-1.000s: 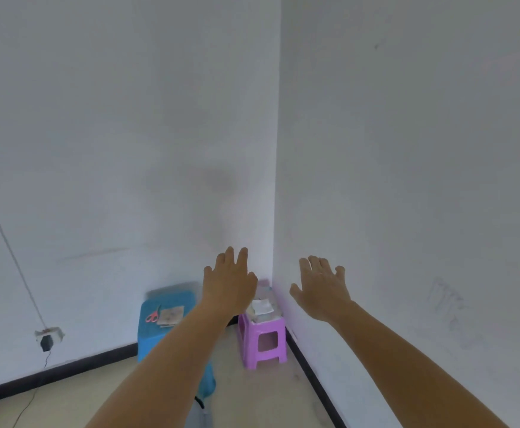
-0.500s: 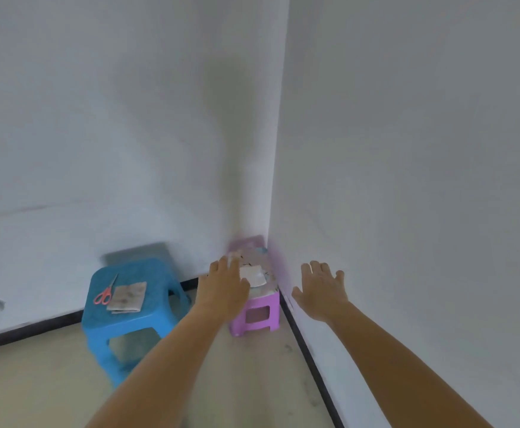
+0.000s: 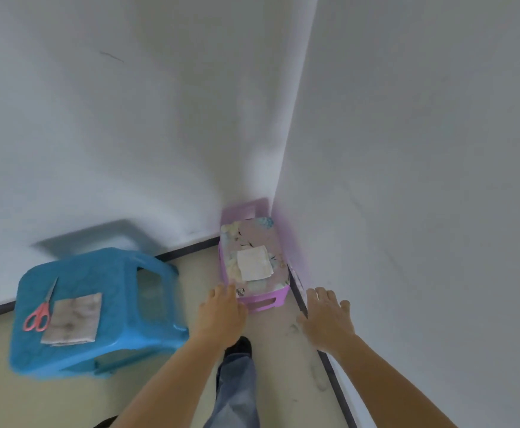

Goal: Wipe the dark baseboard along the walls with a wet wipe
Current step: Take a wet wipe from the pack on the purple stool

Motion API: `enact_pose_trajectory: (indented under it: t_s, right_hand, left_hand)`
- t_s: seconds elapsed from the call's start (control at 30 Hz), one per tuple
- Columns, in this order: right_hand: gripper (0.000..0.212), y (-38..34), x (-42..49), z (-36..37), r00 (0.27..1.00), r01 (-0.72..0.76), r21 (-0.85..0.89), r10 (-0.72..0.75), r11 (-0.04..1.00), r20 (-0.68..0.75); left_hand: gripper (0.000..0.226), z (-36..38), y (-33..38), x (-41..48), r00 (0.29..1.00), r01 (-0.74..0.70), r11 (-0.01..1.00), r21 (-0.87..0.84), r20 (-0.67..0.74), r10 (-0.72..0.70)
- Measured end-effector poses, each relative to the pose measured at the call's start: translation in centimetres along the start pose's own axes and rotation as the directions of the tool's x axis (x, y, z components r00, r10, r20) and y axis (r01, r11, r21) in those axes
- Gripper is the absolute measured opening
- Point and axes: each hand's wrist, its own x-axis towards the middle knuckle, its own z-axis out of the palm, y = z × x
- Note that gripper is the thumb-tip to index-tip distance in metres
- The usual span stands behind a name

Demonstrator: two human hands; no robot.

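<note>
Left hand (image 3: 221, 313), released, is hovering nearest the wet wipe (image 3: 254, 262).
It is lying straight ahead, mid purple stool (image 3: 265, 301); right hand (image 3: 326, 319) is idling released.

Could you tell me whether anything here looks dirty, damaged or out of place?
The folded wipe on the blue stool is stained grey, apparently used. Dark smudges mark the floor beside the right-hand baseboard. Nothing looks spilled.

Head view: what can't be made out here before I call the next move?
Head view:
- Baseboard in the corner: hidden behind the purple stool.
- Left hand fingertips: blurred; contact with the stool unclear.
- Floral pack under the white wipe: print too blurred to read.
- Right-wall baseboard: cut off by bottom edge.
</note>
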Motion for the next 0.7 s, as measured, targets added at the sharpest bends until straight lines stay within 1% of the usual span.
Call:
enact_pose_trajectory:
  t_s: [0.1,0.23,0.37,0.4,0.47,0.5,0.53,0.6,0.63,0.67,0.7]
  right_hand:
    - [0.05,-0.3,6.2,2.6,0.997,-0.032,0.029,0.03,0.999,0.066]
    - [0.045,-0.5,13.5,7.1,0.991,-0.017,0.013,0.015,1.0,0.137]
    - [0.049,-0.8,20.1,11.9,0.99,0.015,0.009,-0.016,1.0,0.142]
    - [0.05,-0.9,21.6,13.2,0.991,0.032,-0.006,-0.031,0.999,0.128]
    - [0.051,-1.2,24.3,14.9,0.996,0.083,0.002,-0.083,0.997,0.028]
    - [0.052,-1.3,25.5,15.8,0.993,0.116,0.015,-0.116,0.993,-0.034]
    - [0.053,-1.5,26.6,16.7,0.986,0.146,-0.011,-0.147,0.989,-0.073]
    - [0.052,-1.6,28.4,18.0,0.967,0.196,-0.051,-0.202,0.979,-0.156]
    - [0.05,-1.7,29.2,18.5,0.953,0.225,-0.068,-0.234,0.972,-0.19]
    - [0.047,-1.7,29.9,18.6,0.943,0.241,-0.078,-0.253,0.967,-0.215]
    - [0.043,-1.8,30.4,18.8,0.938,0.245,-0.082,-0.258,0.966,-0.232]
  left_hand:
    - [0.045,2.5,-1.6,6.3,0.997,0.022,0.999,-0.031,0.076,-0.02]
    - [0.041,6.8,-4.0,13.2,0.987,0.074,0.994,-0.079,0.149,-0.061]
    - [0.049,11.0,-6.1,18.6,0.984,0.024,0.998,-0.05,0.18,-0.014]
    - [0.052,12.0,-6.5,19.8,0.984,0.006,0.999,-0.032,0.177,0.0]
    - [0.053,14.0,-7.2,21.7,0.984,-0.048,0.997,0.057,0.173,0.038]
    - [0.052,14.9,-7.5,22.6,0.982,-0.113,0.987,0.115,0.161,0.094]
    - [0.05,15.7,-7.8,23.3,0.973,-0.194,0.967,0.165,0.155,0.169]
    - [0.048,17.4,-8.1,24.7,0.942,-0.329,0.922,0.204,0.148,0.303]
    - [0.049,18.0,-8.1,25.2,0.929,-0.361,0.909,0.206,0.158,0.334]
    - [0.051,18.3,-8.0,25.6,0.927,-0.363,0.913,0.189,0.173,0.332]
    - [0.054,18.5,-7.8,25.9,0.935,-0.343,0.925,0.166,0.158,0.318]
